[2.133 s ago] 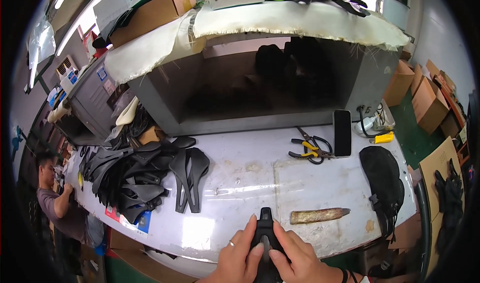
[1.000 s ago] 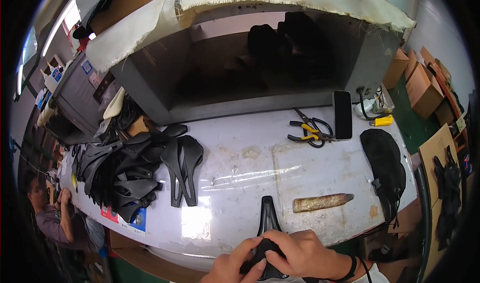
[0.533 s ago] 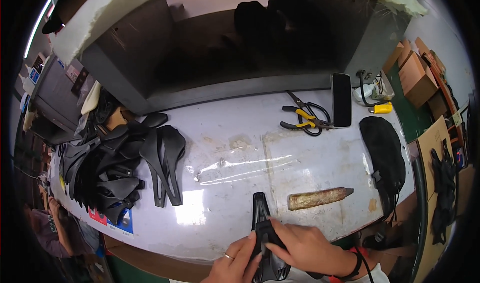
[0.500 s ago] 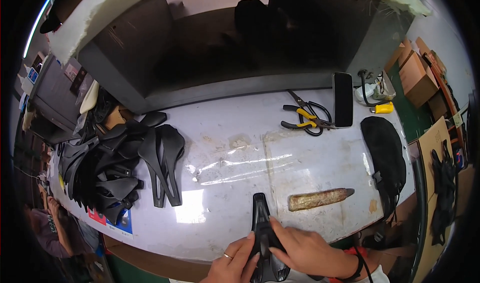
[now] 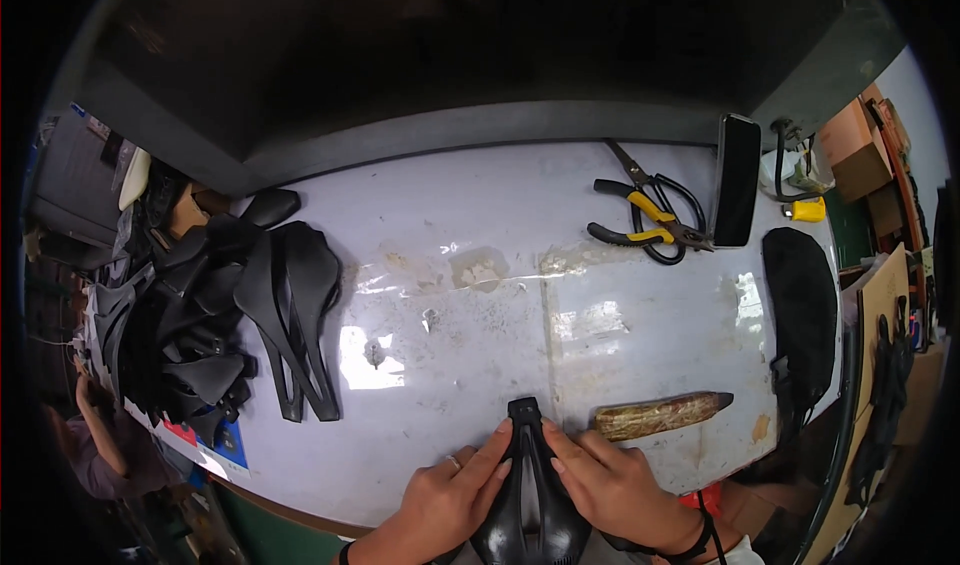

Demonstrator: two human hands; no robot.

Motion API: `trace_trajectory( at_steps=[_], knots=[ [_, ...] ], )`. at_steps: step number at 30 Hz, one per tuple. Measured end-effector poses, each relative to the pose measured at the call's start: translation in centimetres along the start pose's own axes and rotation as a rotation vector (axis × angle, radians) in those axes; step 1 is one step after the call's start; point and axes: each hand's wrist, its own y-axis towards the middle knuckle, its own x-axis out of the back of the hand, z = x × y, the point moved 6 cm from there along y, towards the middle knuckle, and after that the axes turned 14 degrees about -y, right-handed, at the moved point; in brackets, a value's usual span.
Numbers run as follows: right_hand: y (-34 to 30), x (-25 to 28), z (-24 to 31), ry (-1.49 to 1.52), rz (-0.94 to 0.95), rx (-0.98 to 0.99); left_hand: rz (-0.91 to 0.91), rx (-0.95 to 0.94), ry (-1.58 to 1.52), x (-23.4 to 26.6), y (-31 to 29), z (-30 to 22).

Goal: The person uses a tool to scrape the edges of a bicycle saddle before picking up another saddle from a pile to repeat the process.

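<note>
A glossy black bicycle saddle (image 5: 501, 535) with a long slot down its middle lies at the near edge of the table, its narrow nose pointing away from me. My left hand (image 5: 450, 495) grips its left side, thumb and fingers closed along the edge near the nose. On the opposite side my right hand (image 5: 612, 485) pinches the edge in the same way. The wide rear end is cut off by the lower rim of the picture. Just right of my right hand lies a tape-wrapped tool (image 5: 660, 417) with a dark tip.
Many black saddle parts (image 5: 200, 305) are heaped on the left. Yellow-and-black pliers (image 5: 650, 227) lie over black-handled scissors (image 5: 690, 200), beside a phone (image 5: 737, 180). A black pouch (image 5: 803, 315) rests at the right edge. A grey cabinet (image 5: 400, 135) stands behind. Far left, another person's arm (image 5: 100, 425) shows.
The saddle has been turned over: its ribbed underside showed before, its smoother face now. Both hands have shifted up to grip near the nose. The whole view has tilted.
</note>
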Motion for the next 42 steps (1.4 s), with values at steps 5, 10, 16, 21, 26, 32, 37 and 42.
trace_trajectory(
  at_steps=[5,10,16,21,26,32,37,42],
  knots=[
    [0.0,0.0,-0.2,-0.006,0.084,-0.002,0.035,0.003,0.0,0.5,0.3,0.4],
    [-0.7,-1.0,-0.2,0.048,0.087,0.053,0.152,0.13,-0.053,0.5,-0.2,0.7],
    [-0.8,-1.0,0.9,0.117,0.139,0.004,0.054,0.09,-0.04,-0.8,-0.9,0.3],
    [-1.4,-1.9,2.3,-0.147,0.22,0.002,0.074,0.08,0.156,-2.3,-1.5,-0.4],
    [-1.2,-1.7,3.0,-0.263,0.2,0.019,0.194,0.183,0.307,-2.9,-2.2,0.1],
    [-1.7,-1.9,2.7,-0.406,0.136,0.081,0.101,-0.072,0.406,-2.8,-0.5,-0.9],
    [-2.8,-1.2,2.6,-0.224,0.217,0.094,0.148,-0.073,0.533,-3.2,-0.9,0.0],
    [-7.1,3.9,2.7,0.332,0.299,0.288,0.103,-0.044,0.514,-4.0,-0.7,-0.4]
  ],
)
